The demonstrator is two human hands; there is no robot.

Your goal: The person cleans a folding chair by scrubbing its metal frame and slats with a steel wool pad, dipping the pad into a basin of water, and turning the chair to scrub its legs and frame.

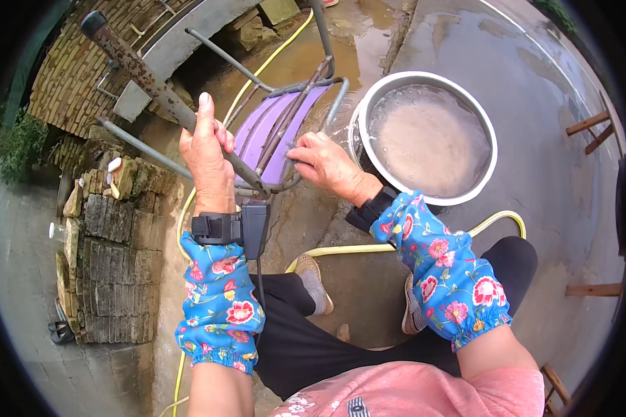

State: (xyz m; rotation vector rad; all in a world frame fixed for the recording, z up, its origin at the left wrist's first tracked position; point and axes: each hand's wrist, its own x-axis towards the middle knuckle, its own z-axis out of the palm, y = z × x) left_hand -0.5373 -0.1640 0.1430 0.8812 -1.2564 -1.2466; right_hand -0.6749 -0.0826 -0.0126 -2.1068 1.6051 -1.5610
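A metal-framed chair (279, 160) with a purple slatted seat is tipped over in front of me, its underside and legs showing. My left hand (209, 153) is wrapped round one of its rusty legs (149, 82), thumb pointing up along the tube. Close to the purple slats, my right hand (332, 165) is closed, fingertips pinched together. A bit of something dark shows at those fingertips, too small to name. Just right of that hand stands a large metal basin (492, 135) full of cloudy water, with splashes by its left rim.
A yellow hose (355, 249) runs across the wet ground behind the basin's near side and along the left. Stacked stone slabs (122, 264) stand at left, near a brick wall (69, 76). Wooden legs (595, 290) of furniture show at right. My feet are below the hose.
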